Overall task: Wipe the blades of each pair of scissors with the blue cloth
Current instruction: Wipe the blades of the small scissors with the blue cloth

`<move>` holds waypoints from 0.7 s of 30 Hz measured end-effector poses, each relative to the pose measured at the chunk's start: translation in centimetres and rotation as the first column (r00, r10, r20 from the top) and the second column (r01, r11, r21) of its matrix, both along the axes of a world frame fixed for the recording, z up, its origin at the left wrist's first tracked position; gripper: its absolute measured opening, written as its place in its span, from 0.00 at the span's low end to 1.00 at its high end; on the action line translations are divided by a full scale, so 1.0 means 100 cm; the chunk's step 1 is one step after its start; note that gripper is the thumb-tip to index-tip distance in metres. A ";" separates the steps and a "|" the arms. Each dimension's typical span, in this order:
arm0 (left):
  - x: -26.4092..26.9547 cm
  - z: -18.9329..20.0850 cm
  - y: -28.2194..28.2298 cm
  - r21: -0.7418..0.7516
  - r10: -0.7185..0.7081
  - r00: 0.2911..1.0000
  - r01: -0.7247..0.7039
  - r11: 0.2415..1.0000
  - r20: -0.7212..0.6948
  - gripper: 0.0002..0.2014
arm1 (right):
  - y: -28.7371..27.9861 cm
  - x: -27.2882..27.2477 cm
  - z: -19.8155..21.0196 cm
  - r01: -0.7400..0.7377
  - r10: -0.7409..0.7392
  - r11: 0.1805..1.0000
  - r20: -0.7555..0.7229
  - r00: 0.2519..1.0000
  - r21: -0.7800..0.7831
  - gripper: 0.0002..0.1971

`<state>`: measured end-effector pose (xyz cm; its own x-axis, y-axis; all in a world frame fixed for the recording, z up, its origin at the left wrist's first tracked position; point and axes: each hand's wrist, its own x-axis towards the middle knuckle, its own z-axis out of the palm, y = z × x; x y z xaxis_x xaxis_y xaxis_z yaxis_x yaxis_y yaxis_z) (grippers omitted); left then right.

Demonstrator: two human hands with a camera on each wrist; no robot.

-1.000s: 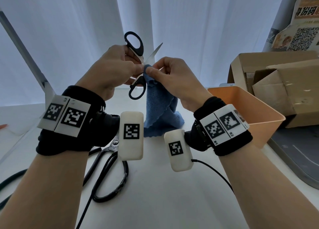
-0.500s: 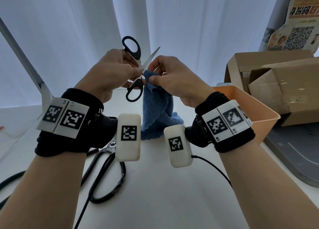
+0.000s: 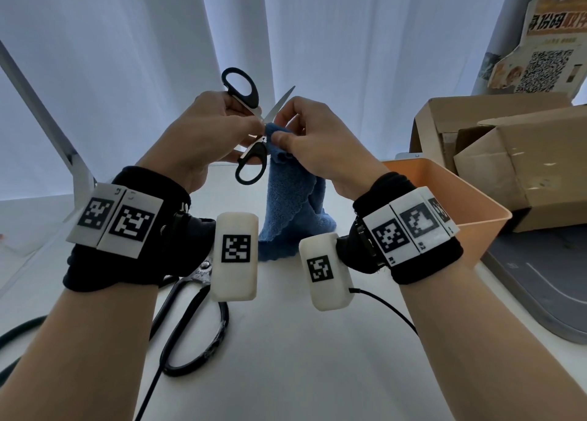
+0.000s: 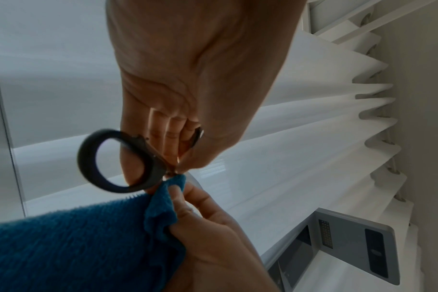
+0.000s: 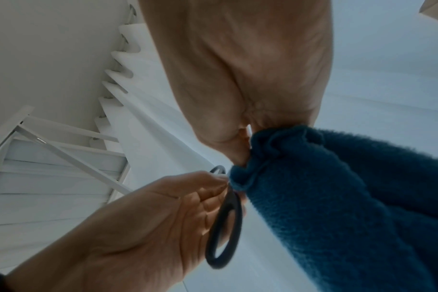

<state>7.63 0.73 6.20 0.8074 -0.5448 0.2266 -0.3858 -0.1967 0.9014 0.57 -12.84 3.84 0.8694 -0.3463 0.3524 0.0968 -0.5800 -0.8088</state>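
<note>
My left hand [image 3: 209, 131] holds a pair of black-handled scissors [image 3: 244, 90] up in the air, its blades spread apart, one silver blade [image 3: 281, 103] pointing up and right. My right hand [image 3: 314, 134] pinches the blue cloth [image 3: 292, 204] against the scissors close to the pivot; the other blade is hidden behind the fingers. The cloth hangs down and its lower end rests on the table. From the left wrist, a black handle loop [image 4: 113, 160] sits by the cloth [image 4: 75, 243]. A second, larger pair of black scissors [image 3: 193, 319] lies on the table under my left wrist.
An orange bin [image 3: 444, 195] stands on the table just right of my right wrist. Open cardboard boxes [image 3: 508, 153] sit behind it and a grey tray [image 3: 540, 281] at the right edge. Black cables [image 3: 19, 331] run along the left. White curtains hang behind.
My right hand's pinch of cloth has slid slightly down and toward the pivot of the scissors. The scissors stay spread in my left hand.
</note>
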 end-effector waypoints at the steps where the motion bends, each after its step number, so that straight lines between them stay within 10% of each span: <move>1: 0.000 0.000 0.000 -0.005 0.000 1.000 0.000 1.000 0.001 0.08 | 0.000 0.000 0.000 -0.004 0.004 1.000 0.000 1.000 0.005 0.04; 21: -0.001 0.001 -0.001 -0.038 -0.037 0.999 0.039 0.999 0.034 0.11 | -0.005 -0.004 -0.005 -0.067 0.050 0.955 0.066 0.997 0.289 0.19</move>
